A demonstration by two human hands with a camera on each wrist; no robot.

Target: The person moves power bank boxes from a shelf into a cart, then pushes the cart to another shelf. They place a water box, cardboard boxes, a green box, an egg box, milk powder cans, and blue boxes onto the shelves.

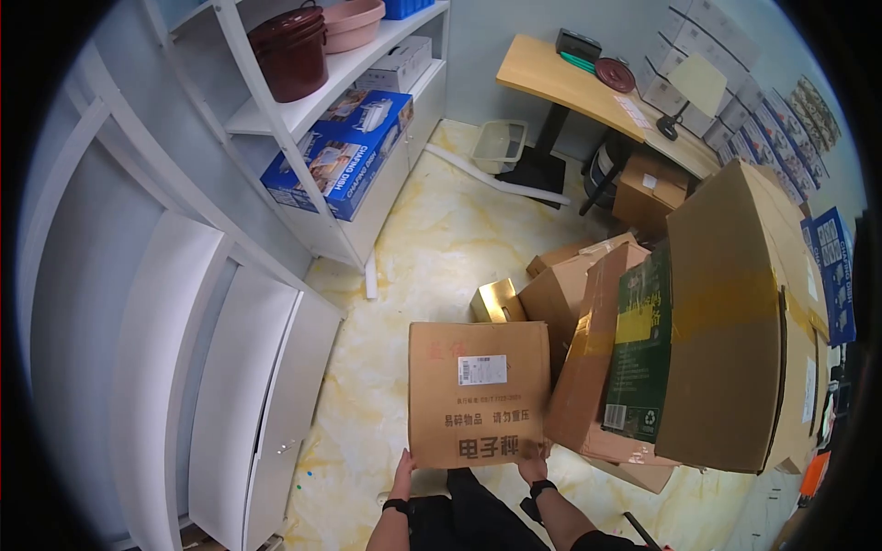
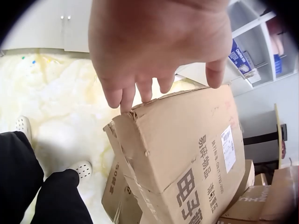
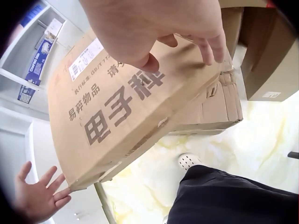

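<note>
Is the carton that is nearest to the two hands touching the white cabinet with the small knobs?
Apart. The head view shows it: a strip of pale floor lies between the carton and the white cabinet.

Piled cartons (image 1: 726, 248) and shelving (image 1: 354, 66) suggest a storeroom.

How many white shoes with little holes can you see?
2. In the left wrist view, one shoe is near the left edge; the other shoe is closer to the cardboard box. Any more could be hidden behind boxes.
</note>
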